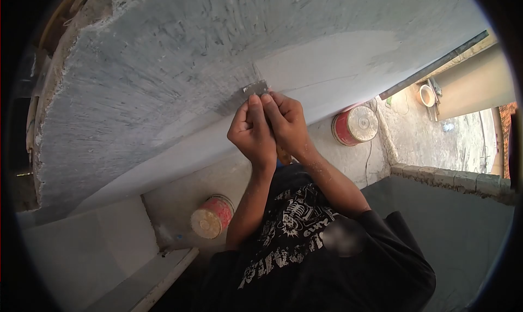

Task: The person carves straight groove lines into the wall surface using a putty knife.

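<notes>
Both my hands are raised together against the grey plastered wall [163,67]. Between my fingertips is a small, flat, grey scraper blade [255,87], its far edge against or very near the wall. My left hand [252,128] has its fingers curled, with the thumb pressed on the blade's near edge. Beside it, my right hand [286,121] pinches the same edge, its thumb next to the other one. A paler, smoother patch [327,56] of wall spreads to the right of the blade. Specks of dust cling to my right forearm.
A red bucket with a whitish lid [363,124] stands on the floor at right, and another [208,221] at lower left. A low block ledge [452,180] runs along the right. A round tub [426,95] lies farther off. Low wall edges are at lower left.
</notes>
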`<state>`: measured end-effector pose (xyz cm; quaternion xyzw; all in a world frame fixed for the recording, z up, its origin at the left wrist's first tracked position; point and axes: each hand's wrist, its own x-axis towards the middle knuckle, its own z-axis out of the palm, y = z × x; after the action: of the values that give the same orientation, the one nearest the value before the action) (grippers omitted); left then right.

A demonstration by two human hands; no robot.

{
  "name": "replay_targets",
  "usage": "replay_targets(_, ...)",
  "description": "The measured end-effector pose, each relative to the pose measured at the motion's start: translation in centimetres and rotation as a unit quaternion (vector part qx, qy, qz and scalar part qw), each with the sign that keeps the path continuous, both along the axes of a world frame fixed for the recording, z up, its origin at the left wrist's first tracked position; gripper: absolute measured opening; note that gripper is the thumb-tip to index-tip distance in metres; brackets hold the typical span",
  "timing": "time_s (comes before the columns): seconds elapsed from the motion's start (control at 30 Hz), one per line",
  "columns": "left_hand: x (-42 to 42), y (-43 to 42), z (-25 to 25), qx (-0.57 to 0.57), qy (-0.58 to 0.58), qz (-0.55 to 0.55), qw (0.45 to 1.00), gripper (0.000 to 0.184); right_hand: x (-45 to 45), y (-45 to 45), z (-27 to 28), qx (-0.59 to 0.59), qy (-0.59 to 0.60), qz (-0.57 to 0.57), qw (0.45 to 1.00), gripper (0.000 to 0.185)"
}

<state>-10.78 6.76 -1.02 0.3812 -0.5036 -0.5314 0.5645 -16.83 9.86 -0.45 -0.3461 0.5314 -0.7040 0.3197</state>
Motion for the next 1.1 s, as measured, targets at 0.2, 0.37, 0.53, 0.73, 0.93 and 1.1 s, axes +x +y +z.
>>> replay_targets(0.2, 0.2, 0.5, -3.7, 0.014, -0.032, 0.002, 0.999, 0.035, -0.1, 0.2, -3.9, 0.015, 0.047, 0.011, 0.999, 0.034)
replay_targets(0.37, 0.5, 0.2, -0.6, 0.031, -0.009, -0.018, 0.999, 0.035, 0.1, -0.2, -1.1, 0.017, -0.003, -0.003, 1.000, 0.037)
replay_targets(0.53, -0.5, -0.1, -0.3, 0.004, 0.008, 0.003, 1.000, 0.031, -0.1, -0.6, -0.8, 0.002, 0.035, -0.025, 0.999, 0.037)
replay_targets(0.73, 0.2, 0.1, -1.2, -0.006, -0.035, 0.006, 0.999, 0.036, -0.2, -0.7, -1.7, -0.007, 0.033, -0.020, 0.999, 0.038)
replay_targets(0.93, 0.5, 0.0, 2.9, -0.005, 0.003, 0.003, 1.000, 0.035, 0.1, -0.4, 2.2, -0.006, -0.010, 0.006, 1.000, 0.037)
replay_targets(1.1, 0.1, 0.7, -0.6, -0.002, -0.033, 0.008, 0.999, 0.031, 0.1, 0.2, -1.6, -0.008, -0.009, 0.006, 1.000, 0.031)
